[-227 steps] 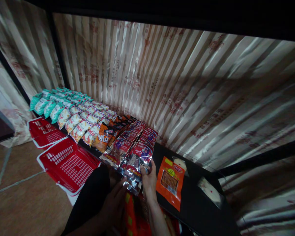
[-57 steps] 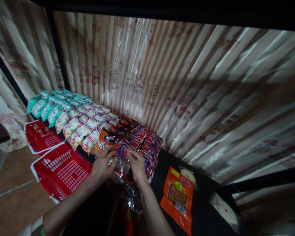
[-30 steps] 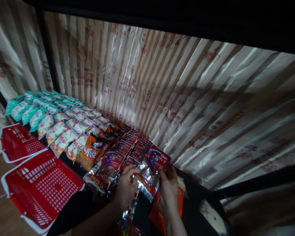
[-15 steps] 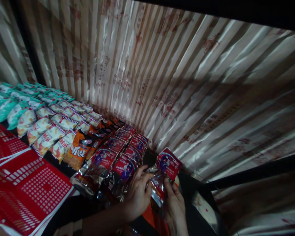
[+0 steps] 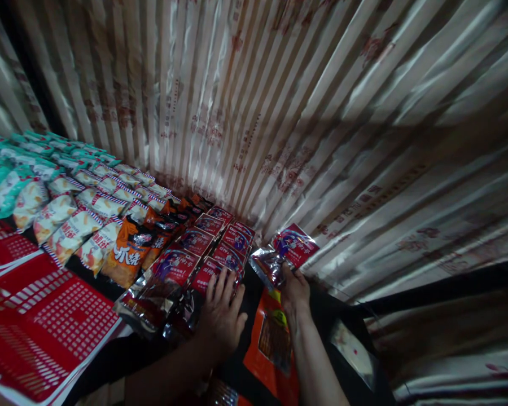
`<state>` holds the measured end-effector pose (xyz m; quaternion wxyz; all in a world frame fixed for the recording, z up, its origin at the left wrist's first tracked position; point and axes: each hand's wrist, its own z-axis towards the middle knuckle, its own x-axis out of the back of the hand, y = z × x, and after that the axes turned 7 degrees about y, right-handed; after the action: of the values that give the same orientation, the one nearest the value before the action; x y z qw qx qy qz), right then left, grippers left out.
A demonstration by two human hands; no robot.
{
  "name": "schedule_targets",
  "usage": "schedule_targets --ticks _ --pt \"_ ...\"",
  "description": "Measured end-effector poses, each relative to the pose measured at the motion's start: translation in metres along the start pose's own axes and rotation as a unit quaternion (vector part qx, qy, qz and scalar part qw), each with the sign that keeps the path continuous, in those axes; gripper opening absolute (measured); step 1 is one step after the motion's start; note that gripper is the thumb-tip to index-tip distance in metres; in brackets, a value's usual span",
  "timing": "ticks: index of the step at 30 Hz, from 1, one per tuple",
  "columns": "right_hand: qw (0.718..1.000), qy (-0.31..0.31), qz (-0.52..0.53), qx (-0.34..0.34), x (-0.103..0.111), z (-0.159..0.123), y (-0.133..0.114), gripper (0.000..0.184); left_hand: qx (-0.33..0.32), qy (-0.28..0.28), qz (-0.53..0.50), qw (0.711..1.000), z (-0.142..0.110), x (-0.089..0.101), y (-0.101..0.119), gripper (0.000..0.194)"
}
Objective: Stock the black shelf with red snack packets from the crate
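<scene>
My right hand (image 5: 295, 289) is closed on a red and silver snack pack (image 5: 284, 254), held near the striped curtain at the back of the black shelf (image 5: 327, 307). My left hand (image 5: 222, 310) lies flat with fingers spread on the front pack of a row of the same red and silver packs (image 5: 203, 248). An orange flat pack (image 5: 271, 344) lies on the shelf under my right forearm.
Further left lie rows of orange packs (image 5: 129, 251), white and red striped packs (image 5: 74, 225) and teal packs (image 5: 0, 169). Red plastic baskets (image 5: 46, 327) sit below at the left. A clear pack with a white item (image 5: 350, 354) lies at the right. A striped curtain (image 5: 279, 113) backs the shelf.
My right hand carried the red and silver pack up and back toward the curtain. My left hand let go of it and settled flat on the row of packs. The view shifted right.
</scene>
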<state>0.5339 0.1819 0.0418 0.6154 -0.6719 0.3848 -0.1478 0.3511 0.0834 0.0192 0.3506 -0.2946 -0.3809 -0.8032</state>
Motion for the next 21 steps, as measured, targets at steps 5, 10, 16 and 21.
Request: schedule_targets --ticks 5,10,16,21 --pt "0.999 -0.021 -0.019 0.026 -0.020 0.024 0.009 0.033 0.018 0.003 0.034 0.999 0.003 -0.008 -0.005 0.052" --pt "0.998 -0.032 -0.044 0.026 -0.032 0.041 0.018 0.034 0.046 -0.016 0.061 0.997 0.001 -0.013 -0.004 0.053" --pt "0.997 -0.054 -0.060 0.011 -0.040 0.051 0.025 0.036 0.049 -0.024 0.069 0.996 0.003 -0.016 -0.004 0.054" --pt "0.995 -0.072 -0.073 0.012 -0.042 0.053 0.032 0.032 0.045 -0.028 0.070 0.996 0.002 -0.018 -0.006 0.055"
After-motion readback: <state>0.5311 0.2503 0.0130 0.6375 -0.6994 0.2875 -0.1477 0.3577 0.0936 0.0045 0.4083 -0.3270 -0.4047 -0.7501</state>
